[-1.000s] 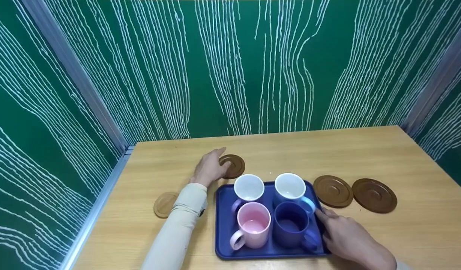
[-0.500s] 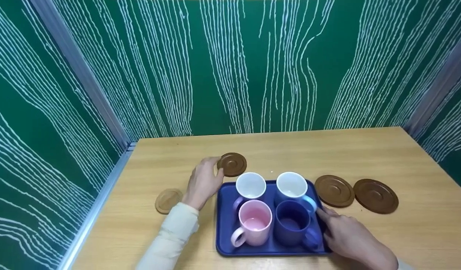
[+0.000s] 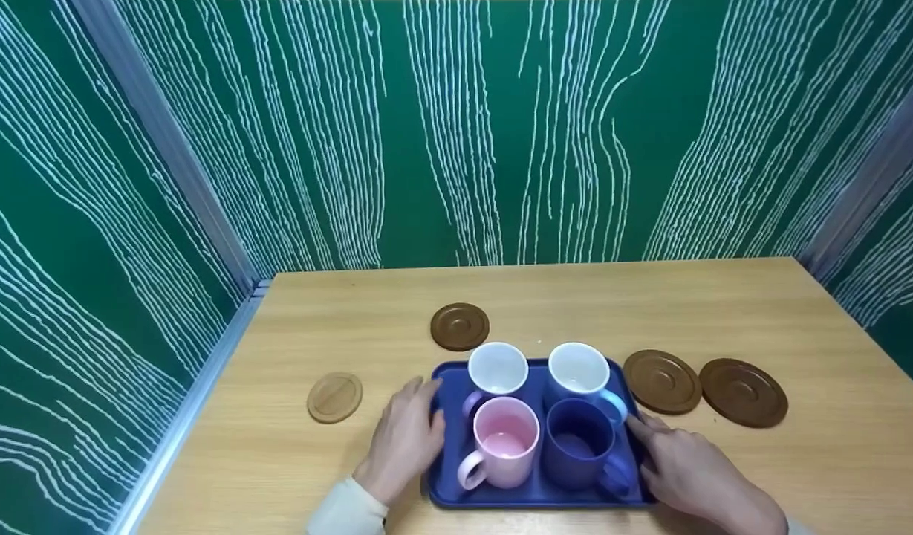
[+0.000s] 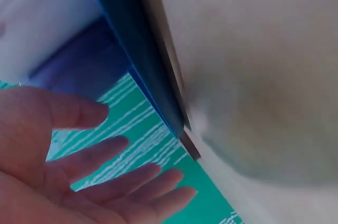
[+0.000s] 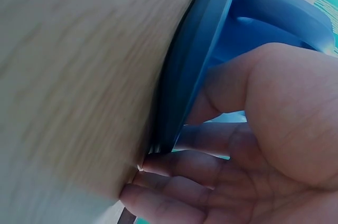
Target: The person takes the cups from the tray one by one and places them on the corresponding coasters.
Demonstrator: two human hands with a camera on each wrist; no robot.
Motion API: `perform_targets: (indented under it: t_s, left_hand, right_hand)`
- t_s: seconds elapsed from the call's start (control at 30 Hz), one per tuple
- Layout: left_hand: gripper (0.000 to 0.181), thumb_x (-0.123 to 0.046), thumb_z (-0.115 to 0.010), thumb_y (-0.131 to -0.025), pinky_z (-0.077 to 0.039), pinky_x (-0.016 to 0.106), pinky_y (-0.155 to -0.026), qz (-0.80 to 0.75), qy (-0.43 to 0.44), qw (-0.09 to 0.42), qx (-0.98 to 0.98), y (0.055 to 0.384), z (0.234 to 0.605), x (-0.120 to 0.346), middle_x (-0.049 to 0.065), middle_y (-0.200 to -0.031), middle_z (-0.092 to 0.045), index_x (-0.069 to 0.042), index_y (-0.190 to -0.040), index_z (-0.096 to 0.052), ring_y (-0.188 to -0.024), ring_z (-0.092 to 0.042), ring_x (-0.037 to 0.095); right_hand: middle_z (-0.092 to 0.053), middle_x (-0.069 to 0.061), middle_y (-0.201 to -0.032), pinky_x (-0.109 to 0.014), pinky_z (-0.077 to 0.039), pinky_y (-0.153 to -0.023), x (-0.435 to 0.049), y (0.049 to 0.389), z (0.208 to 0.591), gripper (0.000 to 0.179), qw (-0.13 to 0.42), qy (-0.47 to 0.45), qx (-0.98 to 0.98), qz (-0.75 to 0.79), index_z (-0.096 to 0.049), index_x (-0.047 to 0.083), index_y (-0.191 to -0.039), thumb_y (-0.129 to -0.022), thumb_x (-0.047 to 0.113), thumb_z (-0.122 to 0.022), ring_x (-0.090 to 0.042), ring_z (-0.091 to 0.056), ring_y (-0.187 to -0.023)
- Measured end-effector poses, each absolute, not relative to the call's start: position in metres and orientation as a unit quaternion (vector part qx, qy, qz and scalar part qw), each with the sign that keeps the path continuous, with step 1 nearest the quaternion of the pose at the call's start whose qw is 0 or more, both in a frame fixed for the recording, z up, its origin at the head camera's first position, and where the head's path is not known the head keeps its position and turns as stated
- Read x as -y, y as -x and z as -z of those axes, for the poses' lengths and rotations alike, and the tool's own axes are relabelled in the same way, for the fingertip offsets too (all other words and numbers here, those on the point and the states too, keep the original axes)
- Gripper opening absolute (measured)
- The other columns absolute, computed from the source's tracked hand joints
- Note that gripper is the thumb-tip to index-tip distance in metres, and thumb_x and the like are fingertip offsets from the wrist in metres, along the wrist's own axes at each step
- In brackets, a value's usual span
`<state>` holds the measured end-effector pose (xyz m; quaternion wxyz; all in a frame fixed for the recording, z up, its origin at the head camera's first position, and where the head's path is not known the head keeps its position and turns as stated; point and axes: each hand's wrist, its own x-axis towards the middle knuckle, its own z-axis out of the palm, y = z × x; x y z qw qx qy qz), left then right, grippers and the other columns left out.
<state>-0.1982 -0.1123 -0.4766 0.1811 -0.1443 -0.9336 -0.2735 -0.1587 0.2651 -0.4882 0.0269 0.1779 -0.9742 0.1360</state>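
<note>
A dark blue tray (image 3: 447, 475) lies on the table with several mugs on it. The pink mug (image 3: 504, 446) and dark blue mug (image 3: 575, 453) are in front; behind stand one with a lilac handle (image 3: 497, 369) and one with a light blue handle (image 3: 577, 368), both white inside. My left hand (image 3: 404, 438) is beside the tray's left edge. In the left wrist view its fingers (image 4: 127, 182) are extended and apart. At the right edge, my right hand (image 3: 683, 464) grips the tray. In the right wrist view the thumb lies over the rim and the fingers (image 5: 185, 163) reach around the outside.
On the wooden table (image 3: 263, 461), a brown coaster (image 3: 460, 326) lies behind the tray. Two larger brown coasters, one nearer (image 3: 662, 381) and one farther right (image 3: 743, 392), lie beyond its right edge. A light wooden coaster (image 3: 334, 397) is at the left. Green walls (image 3: 501, 148) with white lines enclose the table.
My left hand has left the rear brown coaster and come back toward me to the tray's left edge. The right hand stays on the tray's right edge.
</note>
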Motion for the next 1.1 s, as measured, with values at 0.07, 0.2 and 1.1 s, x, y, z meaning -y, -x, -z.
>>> perform_targets:
  t_s: [0.07,0.2,1.1]
  left_hand:
    - [0.041,-0.003,-0.073,-0.086,-0.055,0.057,-0.095,0.267,0.152,0.167,0.937,0.191,0.479,0.111,0.034,-0.125,-0.064,0.005,-0.126,-0.069,-0.110,-0.067,0.049]
    - [0.045,-0.002,-0.074,-0.084,-0.053,0.057,-0.099,0.249,0.162,0.140,0.945,0.179,0.481,0.110,0.037,-0.128,-0.061,0.005,-0.128,-0.068,-0.115,-0.064,0.050]
    - [0.055,0.001,-0.064,-0.088,-0.044,0.063,-0.108,0.213,0.180,-0.008,0.960,0.162,0.487,0.113,0.038,-0.147,-0.048,0.016,-0.140,-0.053,-0.136,-0.047,0.054]
  right_hand:
    - [-0.062,-0.029,-0.137,-0.054,-0.061,-0.076,-0.266,0.158,0.488,0.063,0.027,-0.180,0.974,-0.136,-0.059,-0.005,-0.141,-0.082,0.012,-0.073,-0.039,-0.074,-0.088]
    - [-0.062,-0.029,-0.137,-0.052,-0.061,-0.077,-0.266,0.158,0.487,0.060,0.024,-0.180,0.974,-0.136,-0.060,-0.005,-0.140,-0.083,0.010,-0.071,-0.036,-0.074,-0.089]
    - [-0.060,-0.029,-0.140,-0.055,-0.061,-0.078,-0.263,0.158,0.489,0.060,0.001,-0.162,0.979,-0.125,-0.059,-0.003,-0.143,-0.087,0.015,-0.072,-0.041,-0.073,-0.095]
